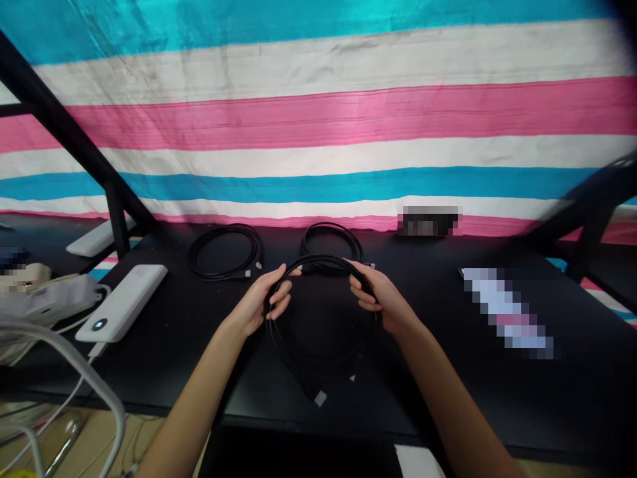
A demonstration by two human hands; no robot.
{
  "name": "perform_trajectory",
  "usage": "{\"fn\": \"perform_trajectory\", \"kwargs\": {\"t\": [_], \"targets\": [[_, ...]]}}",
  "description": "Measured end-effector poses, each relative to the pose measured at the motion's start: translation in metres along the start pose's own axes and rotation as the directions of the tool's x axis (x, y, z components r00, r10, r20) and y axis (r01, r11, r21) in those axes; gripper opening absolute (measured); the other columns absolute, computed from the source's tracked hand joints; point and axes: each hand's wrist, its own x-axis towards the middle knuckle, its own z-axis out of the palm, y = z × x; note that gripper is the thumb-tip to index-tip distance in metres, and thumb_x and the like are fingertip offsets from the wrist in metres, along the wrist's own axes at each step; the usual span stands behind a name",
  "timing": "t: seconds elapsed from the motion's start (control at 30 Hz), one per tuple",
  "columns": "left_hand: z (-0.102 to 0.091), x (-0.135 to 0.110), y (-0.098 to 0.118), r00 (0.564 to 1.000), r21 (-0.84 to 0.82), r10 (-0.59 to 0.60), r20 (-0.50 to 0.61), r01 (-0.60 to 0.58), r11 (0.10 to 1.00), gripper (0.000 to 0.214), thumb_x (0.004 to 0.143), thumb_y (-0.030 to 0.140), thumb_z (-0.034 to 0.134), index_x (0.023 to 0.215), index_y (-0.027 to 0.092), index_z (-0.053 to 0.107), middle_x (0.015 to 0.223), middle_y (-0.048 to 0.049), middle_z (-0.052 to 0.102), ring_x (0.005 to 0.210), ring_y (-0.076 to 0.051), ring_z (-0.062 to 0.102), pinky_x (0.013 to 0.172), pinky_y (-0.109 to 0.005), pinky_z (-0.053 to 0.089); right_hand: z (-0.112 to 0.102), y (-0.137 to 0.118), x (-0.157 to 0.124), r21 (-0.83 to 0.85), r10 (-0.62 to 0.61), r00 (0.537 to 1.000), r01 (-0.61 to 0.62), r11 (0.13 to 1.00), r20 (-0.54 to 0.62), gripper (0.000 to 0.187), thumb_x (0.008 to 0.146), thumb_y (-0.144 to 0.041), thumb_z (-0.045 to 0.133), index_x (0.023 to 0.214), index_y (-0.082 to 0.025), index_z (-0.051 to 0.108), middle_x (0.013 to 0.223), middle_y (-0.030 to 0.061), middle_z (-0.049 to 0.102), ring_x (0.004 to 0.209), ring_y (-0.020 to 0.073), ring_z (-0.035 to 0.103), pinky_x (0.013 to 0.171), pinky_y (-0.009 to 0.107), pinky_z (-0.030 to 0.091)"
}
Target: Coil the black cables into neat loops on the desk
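Note:
A coiled black cable [318,257] is held up between my two hands, over the near middle of the black table. My left hand [271,295] has its fingers wrapped round the left side of the loop. On the right side, my right hand [375,292] closes round the same coil. One connector [319,398] with a pale tip hangs at the bottom of the loop, and a small pale tip [353,378] shows to its right. Behind my hands lie two more coiled black cables, one at the back left [225,277] and one at the back centre [332,226].
A white power bank [127,299] with a cord plugged in lies on the left of the black table [428,392]. White adapters [64,299] and a grey hose [107,392] crowd the left edge. Blurred-out items lie at right and back. A striped sheet [318,119] hangs behind.

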Motion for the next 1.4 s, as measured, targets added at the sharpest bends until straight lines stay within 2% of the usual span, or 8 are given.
{"fn": "perform_trajectory", "kwargs": {"t": [0.2, 0.43, 0.57, 0.77, 1.03, 1.27, 1.37, 1.4], "targets": [[-0.005, -0.002, 0.006, 0.992, -0.218, -0.08, 0.1, 0.1, 0.971, 0.034, 0.096, 0.026, 0.039, 0.103, 0.008, 0.066, 0.044, 0.0075, 0.032, 0.029, -0.003, 0.026, 0.028, -0.016, 0.013, 0.0, 0.0, 0.001, -0.001, -0.004, 1.0, 0.004, 1.0, 0.013, 0.032, 0.078, -0.043, 0.064, 0.066, -0.017, 0.052, 0.052, -0.0082, 0.04, 0.035, -0.0002, 0.018, 0.028, 0.011, 0.009], [-0.007, -0.002, 0.006, 0.985, -0.292, -0.112, 0.134, 0.147, 0.945, 0.037, 0.095, 0.021, 0.035, 0.107, 0.005, 0.066, 0.043, 0.0065, 0.031, 0.031, -0.005, 0.024, 0.028, -0.016, 0.013, 0.001, -0.001, 0.001, -0.004, 0.029, 0.999, -0.029, 1.0, 0.026, 0.04, 0.075, -0.047, 0.066, 0.058, -0.017, 0.045, 0.048, -0.0093, 0.036, 0.034, -0.0009, 0.014, 0.027, 0.011, 0.01], [-0.006, -0.002, 0.005, 0.987, -0.283, -0.09, 0.134, 0.125, 0.951, 0.035, 0.094, 0.021, 0.038, 0.105, 0.005, 0.067, 0.044, 0.0065, 0.03, 0.032, -0.004, 0.022, 0.029, -0.016, 0.013, 0.002, -0.001, 0.0, -0.014, 0.045, 0.998, -0.044, 0.999, 0.043, 0.047, 0.072, -0.051, 0.069, 0.053, -0.019, 0.039, 0.042, -0.0113, 0.029, 0.032, -0.0006, 0.012, 0.026, 0.011, 0.009], [-0.002, -0.002, 0.003, 0.987, -0.273, -0.061, 0.148, 0.1, 0.957, 0.034, 0.094, 0.026, 0.043, 0.104, 0.007, 0.068, 0.045, 0.0072, 0.03, 0.033, -0.003, 0.019, 0.031, -0.016, 0.011, 0.003, 0.0, -0.002, 0.047, 0.009, 0.998, -0.012, 0.999, 0.056, 0.045, 0.068, -0.047, 0.074, 0.056, -0.02, 0.04, 0.039, -0.013, 0.027, 0.031, 0.0006, 0.013, 0.025, 0.011, 0.008], [0.004, -0.001, -0.002, 0.99, -0.232, -0.003, 0.141, 0.036, 0.972, 0.024, 0.089, 0.024, 0.05, 0.093, 0.011, 0.069, 0.037, 0.0099, 0.016, 0.032, -0.006, 0.023, 0.037, -0.018, 0.018, 0.004, 0.0, -0.003, 0.272, 0.025, 0.984, -0.073, 0.96, 0.177, 0.045, 0.067, -0.039, 0.079, 0.056, -0.019, 0.04, 0.036, -0.0131, 0.03, 0.029, 0.0002, 0.01, 0.023, 0.008, 0.012], [0.008, 0.001, -0.005, 0.98, -0.09, 0.019, 0.198, -0.001, 0.996, 0.035, 0.091, 0.033, 0.039, 0.091, 0.012, 0.067, 0.038, 0.0052, 0.032, 0.037, -0.011, 0.039, 0.044, -0.021, 0.027, -0.002, 0.0, -0.002, 0.491, -0.036, 0.967, -0.096, 0.866, 0.254, 0.032, 0.078, -0.027, 0.072, 0.06, -0.017, 0.047, 0.039, -0.0125, 0.036, 0.027, 0.0002, 0.017, 0.022, 0.006, 0.019], [0.01, 0.002, -0.007, 0.982, 0.009, 0.061, 0.178, -0.063, 0.998, 0.04, 0.091, 0.036, 0.037, 0.089, 0.011, 0.068, 0.042, 0.0015, 0.042, 0.048, -0.014, 0.048, 0.056, -0.025, 0.037, -0.007, 0.0, -0.001, 0.583, -0.082, 0.965, -0.082, 0.808, 0.25, 0.013, 0.089, -0.023, 0.058, 0.079, -0.016, 0.058, 0.04, -0.0124, 0.038, 0.026, 0.0015, 0.023, 0.022, 0.006, 0.022], [0.01, 0.002, -0.008, 0.983, 0.048, 0.069, 0.171, -0.078, 0.996, 0.041, 0.091, 0.038, 0.038, 0.089, 0.011, 0.069, 0.045, 0.0003, 0.045, 0.053, -0.015, 0.049, 0.061, -0.026, 0.039, -0.009, 0.0, 0.0, 0.608, -0.102, 0.965, -0.068, 0.791, 0.241, 0.013, 0.092, -0.023, 0.053, 0.085, -0.015, 0.06, 0.04, -0.0123, 0.038, 0.026, 0.0019, 0.025, 0.022, 0.006, 0.022]]}}
